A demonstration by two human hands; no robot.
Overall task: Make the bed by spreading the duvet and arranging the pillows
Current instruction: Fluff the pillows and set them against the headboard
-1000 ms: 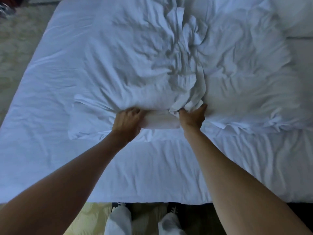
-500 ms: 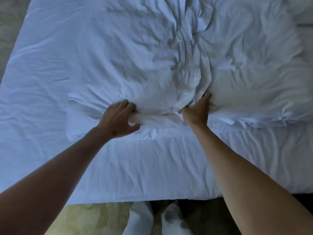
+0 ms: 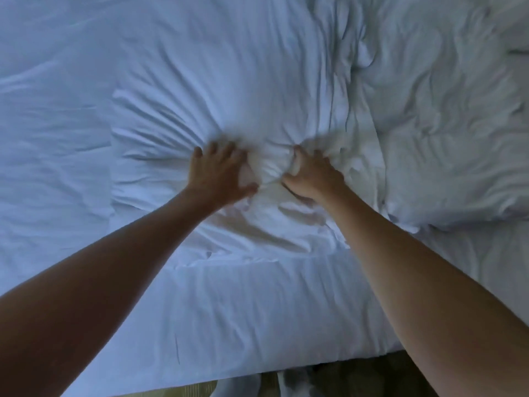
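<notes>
A white duvet (image 3: 257, 90) lies rumpled across the middle of the bed, bunched into folds that radiate from its near edge. My left hand (image 3: 220, 173) and my right hand (image 3: 315, 174) sit close together on that near edge, each with its fingers closed around a wad of the white cloth between them. A puffier, creased part of the duvet (image 3: 446, 144) bulges to the right. Which bulges are pillows I cannot tell.
The white fitted sheet (image 3: 243, 316) covers the mattress below and left of the duvet. The bed's near edge (image 3: 257, 376) runs along the bottom, with patterned carpet (image 3: 189, 392) and my white socks (image 3: 243, 388) just under it.
Both hands have pushed farther onto the bed and drawn closer together, gathering more of the duvet's near edge. The view has shifted forward, so less floor shows.
</notes>
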